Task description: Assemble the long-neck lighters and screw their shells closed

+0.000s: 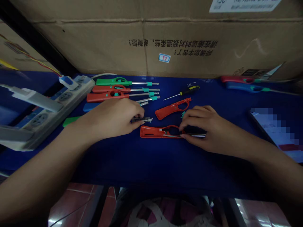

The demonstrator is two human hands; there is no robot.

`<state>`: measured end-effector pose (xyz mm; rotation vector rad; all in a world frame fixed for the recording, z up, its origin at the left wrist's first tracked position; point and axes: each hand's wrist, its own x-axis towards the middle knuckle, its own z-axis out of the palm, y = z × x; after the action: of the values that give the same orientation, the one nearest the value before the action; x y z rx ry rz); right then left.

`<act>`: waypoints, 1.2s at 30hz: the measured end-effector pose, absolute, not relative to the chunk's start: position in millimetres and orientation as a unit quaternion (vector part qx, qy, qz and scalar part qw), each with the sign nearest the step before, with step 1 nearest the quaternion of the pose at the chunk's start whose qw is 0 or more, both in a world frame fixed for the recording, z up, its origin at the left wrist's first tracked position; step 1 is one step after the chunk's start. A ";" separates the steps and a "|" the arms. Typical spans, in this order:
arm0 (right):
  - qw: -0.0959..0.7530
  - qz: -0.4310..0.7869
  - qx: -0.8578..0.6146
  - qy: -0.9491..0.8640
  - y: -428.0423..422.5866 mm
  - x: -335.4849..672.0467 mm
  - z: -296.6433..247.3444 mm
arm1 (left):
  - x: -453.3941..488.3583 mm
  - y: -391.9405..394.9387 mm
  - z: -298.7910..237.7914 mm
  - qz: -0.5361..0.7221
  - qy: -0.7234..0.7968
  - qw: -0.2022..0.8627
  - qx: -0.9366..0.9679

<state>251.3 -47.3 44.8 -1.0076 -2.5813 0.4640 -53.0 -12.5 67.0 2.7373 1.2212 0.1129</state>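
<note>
Between the thumb and fingers of my left hand [118, 115] is a small dark see-through lighter fuel tank [142, 119] with a pale fitting at its right end. Below and right of it lies an opened red lighter shell [150, 132], inside up, with a thin wire in it. My right hand [203, 126] pinches this shell near its trigger loop, where the metal tube [199, 135] comes out under the palm. The matching red shell half [169, 109] rests just above. A small teal piece [183, 114] shows beside my right fingertips.
A black and yellow screwdriver [189, 91] lies farther back. Several gas lighters [111, 89] sit behind my left hand, beside a power strip [63, 99]. Red and blue lighters [245, 86] and a phone [272, 132] are on the right. A cardboard box [106, 50] walls off the back.
</note>
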 end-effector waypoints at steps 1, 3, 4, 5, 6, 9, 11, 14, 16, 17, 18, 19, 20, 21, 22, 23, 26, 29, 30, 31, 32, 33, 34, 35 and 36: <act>0.154 0.160 -0.353 -0.909 -46.1 254.6 47.3 | -52.0 -13.0 67.2 0.017 0.408 0.050 0.912; 0.143 0.155 -0.355 -0.911 -44.8 260.1 52.5 | -49.5 -14.6 68.9 -0.005 0.404 0.017 0.915; 0.141 0.154 -0.355 -0.911 -44.4 262.5 54.8 | -47.9 -15.7 70.2 0.004 0.401 0.007 0.916; 0.139 0.154 -0.355 -0.911 -44.0 264.7 56.8 | -46.0 -17.1 71.6 0.024 0.395 0.000 0.918; 0.136 0.156 -0.356 -0.911 -43.7 266.5 58.3 | -43.5 -18.9 72.8 0.048 0.383 -0.003 0.922; 0.125 0.174 -0.361 -0.907 -42.4 269.3 59.8 | -33.9 -25.6 73.2 0.117 0.300 0.027 0.946; 0.120 0.193 -0.366 -0.903 -41.6 268.3 58.4 | -27.0 -29.8 69.5 0.122 0.218 0.041 0.968; 0.120 0.219 -0.372 -0.894 -40.9 263.9 54.5 | -19.5 -32.9 60.1 0.115 0.167 0.008 0.979; 0.126 0.242 -0.382 -0.883 -40.7 260.8 52.2 | -17.0 -33.1 54.2 0.116 0.161 0.000 0.980; 0.128 0.254 -0.388 -0.876 -40.6 259.5 51.3 | -16.4 -33.1 52.0 0.116 0.159 0.004 0.981; 0.129 0.266 -0.396 -0.869 -40.5 258.5 50.6 | -16.0 -33.1 50.4 0.115 0.156 0.009 0.981; 0.128 0.277 -0.404 -0.862 -40.3 257.9 50.0 | -15.8 -33.2 49.3 0.114 0.154 0.012 0.981; 0.125 0.287 -0.412 -0.856 -40.1 257.5 49.5 | -15.7 -33.5 48.5 0.115 0.154 0.014 0.981; 0.121 0.295 -0.420 -0.850 -39.9 257.3 49.1 | -15.8 -33.9 48.1 0.118 0.153 0.013 0.981; 0.116 0.302 -0.428 -0.844 -39.8 257.4 48.7 | -16.0 -34.4 47.9 0.123 0.153 0.010 0.981; 0.111 0.308 -0.436 -0.838 -39.8 257.5 48.6 | -16.2 -34.8 47.7 0.128 0.153 0.008 0.980; 0.099 0.314 -0.452 -0.829 -40.2 258.1 49.0 | -17.2 -35.0 47.0 0.142 0.160 0.001 0.977; 0.119 0.294 -0.443 -0.839 -39.2 258.3 49.9 | -17.4 -33.9 44.6 0.142 0.179 0.009 0.974; 0.143 0.279 -0.444 -0.839 -38.2 258.3 49.5 | -17.1 -33.4 43.4 0.144 0.183 0.014 0.972; 0.173 0.259 -0.451 -0.837 -36.8 258.5 48.6 | -16.6 -33.0 42.2 0.146 0.186 0.016 0.972; 0.204 0.232 -0.461 -0.832 -35.0 258.9 46.9 | -16.1 -32.7 41.0 0.149 0.185 0.013 0.971; 0.233 0.201 -0.472 -0.826 -33.0 259.4 44.4 | -15.6 -32.6 40.1 0.151 0.182 0.006 0.972; 0.251 0.169 -0.479 -0.824 -30.9 260.0 41.2 | -15.0 -32.6 39.5 0.151 0.179 -0.003 0.972; 0.255 0.142 -0.482 -0.826 -28.9 260.8 37.5 | -14.4 -32.8 39.2 0.149 0.177 -0.011 0.973; 0.250 0.125 -0.480 -0.831 -27.1 261.4 33.8 | -13.8 -33.2 39.1 0.145 0.177 -0.017 0.973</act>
<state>261.4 -27.1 33.8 -1.3081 -2.2637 0.3414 -13.8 -33.2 39.1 3.0902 0.5630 0.4607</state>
